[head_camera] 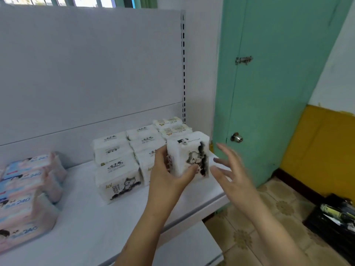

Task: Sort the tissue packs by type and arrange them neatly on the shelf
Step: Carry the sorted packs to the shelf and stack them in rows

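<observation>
My left hand (169, 173) grips a white tissue pack with a cat print (189, 153), held upright over the right end of the white shelf (92, 223). Just right of the pack, my right hand (230, 169) hovers with fingers spread and holds nothing. Behind the held pack, white cat-print packs (118, 169) stand in two rows. At the back right corner lie two packs with yellow print (172, 126). Several pink and blue packs marked 240 (25, 200) are stacked at the shelf's left end.
A lower white shelf (184, 246) juts out beneath my arms. A green door (272, 83) with a knob stands right of the shelf. On the tiled floor at the lower right sits a black box with tools (334, 215).
</observation>
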